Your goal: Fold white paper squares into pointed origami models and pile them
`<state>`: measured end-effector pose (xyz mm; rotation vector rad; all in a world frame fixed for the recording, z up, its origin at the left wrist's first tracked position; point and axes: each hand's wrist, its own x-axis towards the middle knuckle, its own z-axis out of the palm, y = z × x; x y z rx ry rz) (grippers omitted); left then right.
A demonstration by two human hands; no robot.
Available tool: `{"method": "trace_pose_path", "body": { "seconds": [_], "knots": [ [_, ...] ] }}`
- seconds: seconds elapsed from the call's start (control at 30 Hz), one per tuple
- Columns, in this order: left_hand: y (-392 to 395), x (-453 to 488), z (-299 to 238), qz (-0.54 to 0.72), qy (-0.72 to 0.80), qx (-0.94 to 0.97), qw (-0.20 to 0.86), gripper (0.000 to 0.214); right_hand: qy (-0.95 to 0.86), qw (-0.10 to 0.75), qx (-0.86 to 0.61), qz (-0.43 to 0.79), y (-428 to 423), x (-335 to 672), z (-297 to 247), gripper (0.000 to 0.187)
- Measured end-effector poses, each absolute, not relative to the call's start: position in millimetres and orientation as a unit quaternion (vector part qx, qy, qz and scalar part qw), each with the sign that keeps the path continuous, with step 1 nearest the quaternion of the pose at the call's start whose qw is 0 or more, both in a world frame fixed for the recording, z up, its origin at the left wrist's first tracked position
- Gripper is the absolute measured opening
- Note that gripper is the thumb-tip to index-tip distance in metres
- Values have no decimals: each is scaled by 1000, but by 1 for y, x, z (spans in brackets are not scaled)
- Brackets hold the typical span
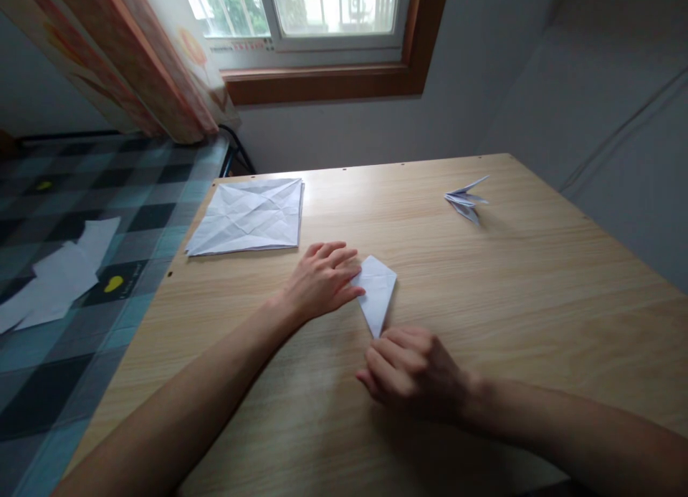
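A white folded paper (378, 285), shaped like a kite with its narrow point toward me, lies on the wooden table. My left hand (325, 278) rests with fingers stretched out, the fingertips touching the paper's left edge. At the paper's lower tip is my right hand (411, 371), its fingers curled closed around or against that point. The curled fingers hide the very end of the tip.
Creased square sheets (250, 217) lie stacked at the table's back left. A folded paper piece with several pointed flaps (465, 199) stands at the back right. Loose white papers (59, 278) lie on the checked bed (43, 382) beside the table (537, 289). A window (333, 16) is behind.
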<state>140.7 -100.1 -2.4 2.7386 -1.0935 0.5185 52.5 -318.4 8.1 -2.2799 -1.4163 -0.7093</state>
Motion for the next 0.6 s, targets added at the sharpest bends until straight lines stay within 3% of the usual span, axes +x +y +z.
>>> {"method": "trace_pose_path", "body": {
  "seconds": [0.2,0.4,0.6],
  "knots": [
    [-100,142,-5,168,-390,900,96,30,-460,302,-794,-258,-341,104,13,16],
    [-102,143,-5,158,-433,877,135,21,-457,232,-841,-172,-358,141,-11,31],
    [-103,141,1,126,-459,865,157,25,-428,290,-847,-127,-355,143,-18,26]
  ]
}}
